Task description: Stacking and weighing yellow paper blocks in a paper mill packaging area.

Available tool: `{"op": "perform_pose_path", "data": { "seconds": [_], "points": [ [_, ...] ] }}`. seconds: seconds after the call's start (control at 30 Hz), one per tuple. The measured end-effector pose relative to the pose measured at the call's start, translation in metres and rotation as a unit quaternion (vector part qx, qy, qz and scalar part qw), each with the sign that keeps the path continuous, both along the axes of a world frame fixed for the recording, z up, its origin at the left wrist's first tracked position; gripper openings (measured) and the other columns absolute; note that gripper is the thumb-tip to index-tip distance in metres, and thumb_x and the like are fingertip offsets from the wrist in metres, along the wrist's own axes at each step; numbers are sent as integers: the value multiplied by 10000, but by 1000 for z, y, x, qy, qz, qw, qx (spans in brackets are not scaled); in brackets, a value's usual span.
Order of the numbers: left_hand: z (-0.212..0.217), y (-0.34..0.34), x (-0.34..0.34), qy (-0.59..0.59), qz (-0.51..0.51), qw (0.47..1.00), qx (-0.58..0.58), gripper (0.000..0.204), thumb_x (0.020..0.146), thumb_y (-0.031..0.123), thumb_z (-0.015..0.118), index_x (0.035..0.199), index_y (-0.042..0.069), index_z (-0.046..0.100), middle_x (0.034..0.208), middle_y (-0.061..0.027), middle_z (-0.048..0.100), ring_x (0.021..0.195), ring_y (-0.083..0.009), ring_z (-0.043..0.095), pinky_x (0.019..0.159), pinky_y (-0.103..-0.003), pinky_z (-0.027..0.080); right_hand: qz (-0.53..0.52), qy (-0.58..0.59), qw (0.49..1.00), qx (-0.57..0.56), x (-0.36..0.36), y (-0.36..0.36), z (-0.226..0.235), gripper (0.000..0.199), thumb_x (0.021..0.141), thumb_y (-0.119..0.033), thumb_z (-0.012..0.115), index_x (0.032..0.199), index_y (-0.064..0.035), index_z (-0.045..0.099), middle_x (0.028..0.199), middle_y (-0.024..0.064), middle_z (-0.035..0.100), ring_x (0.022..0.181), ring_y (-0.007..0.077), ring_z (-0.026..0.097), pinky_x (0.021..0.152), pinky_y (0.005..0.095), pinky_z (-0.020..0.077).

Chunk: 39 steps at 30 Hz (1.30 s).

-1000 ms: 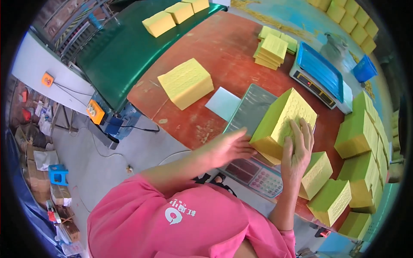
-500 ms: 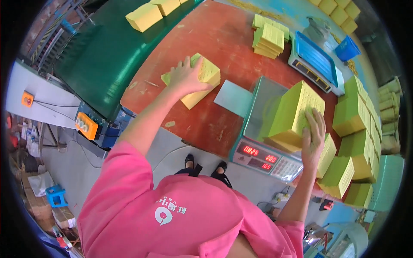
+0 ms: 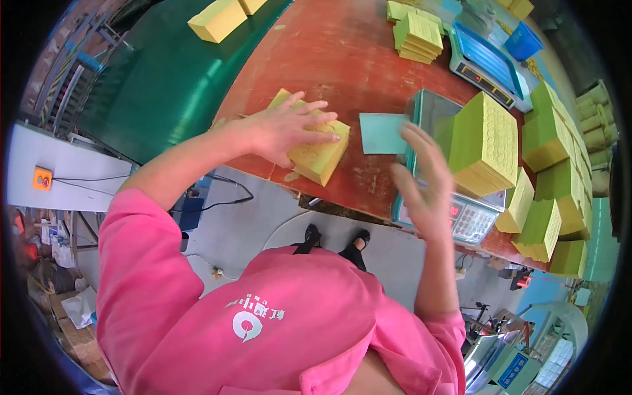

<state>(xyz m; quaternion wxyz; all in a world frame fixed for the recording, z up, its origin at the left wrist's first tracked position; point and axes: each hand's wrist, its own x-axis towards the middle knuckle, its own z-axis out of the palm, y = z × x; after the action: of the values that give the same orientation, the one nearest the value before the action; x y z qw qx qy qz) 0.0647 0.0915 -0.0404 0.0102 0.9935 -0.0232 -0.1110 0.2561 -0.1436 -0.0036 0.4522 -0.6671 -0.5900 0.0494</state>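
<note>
My left hand (image 3: 289, 130) lies over a block-like stack of yellow paper (image 3: 319, 161) on the red tabletop, its fingers spread across the top. My right hand (image 3: 426, 181) is in the air at the left side of a digital scale (image 3: 484, 222), thumb and fingers apart, holding nothing. On that scale stands a taller yellow paper stack (image 3: 486, 141) with a wavy pattern on its side. Between the hands, a pale blue-green flat sheet or plate (image 3: 382, 133) reaches the scale's edge. My right hand partly hides the scale's display.
Several yellow stacks (image 3: 553, 158) are piled right of the scale. Farther back are a second scale with a blue tray (image 3: 484, 49), a blue bin (image 3: 525, 41) and smaller paper piles (image 3: 419, 36). A green conveyor belt (image 3: 164, 72) with yellow blocks (image 3: 217, 21) runs along the left.
My right hand has come off the stack on the scale and moved left. Under my left hand, the stack has turned and shifted. The whole view has shifted too.
</note>
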Motion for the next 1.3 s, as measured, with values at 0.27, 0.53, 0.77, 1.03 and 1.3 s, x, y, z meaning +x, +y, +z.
{"op": "perform_pose_path", "data": {
  "seconds": [0.27,0.53,0.77,1.03,1.3],
  "points": [
    [-18,-56,-57,-305,219,916,-139,710,710,211,782,1344,68,497,1432,-181,414,1315,-361,409,1078,-515,336,55,219,967,-120,-13,117,-142,453,904,-315,605,1224,6,580,1183,216,631,1099,333,614,937,380,476],
    [-112,-135,-116,-302,596,229,-708,733,952,584,463,1485,122,263,1299,-158,497,1088,-239,549,883,-396,454,29,209,968,-137,-72,61,-126,414,865,-264,634,1168,10,570,1062,233,612,959,395,618,841,428,495],
    [-113,-139,-100,-299,465,224,-803,757,954,660,346,1474,110,333,1511,-88,385,1353,-241,405,1087,-455,311,-1,179,978,-105,-102,29,-124,425,829,-178,687,1160,50,549,1068,243,601,964,383,613,812,419,510],
    [-114,-137,-115,-333,432,324,-773,620,990,414,499,1459,51,319,1513,-98,342,1374,-218,355,1114,-393,303,-4,194,974,-114,-119,11,-125,457,823,-135,710,1213,41,550,1135,196,603,957,264,648,798,346,540],
    [-153,-133,-140,-387,433,543,-607,435,1001,239,472,1368,9,434,1351,-151,517,1250,-236,496,1053,-392,400,11,390,915,-105,-106,3,-149,519,898,-323,660,1257,33,542,1154,212,615,1063,299,619,931,362,480]
  ]
}}
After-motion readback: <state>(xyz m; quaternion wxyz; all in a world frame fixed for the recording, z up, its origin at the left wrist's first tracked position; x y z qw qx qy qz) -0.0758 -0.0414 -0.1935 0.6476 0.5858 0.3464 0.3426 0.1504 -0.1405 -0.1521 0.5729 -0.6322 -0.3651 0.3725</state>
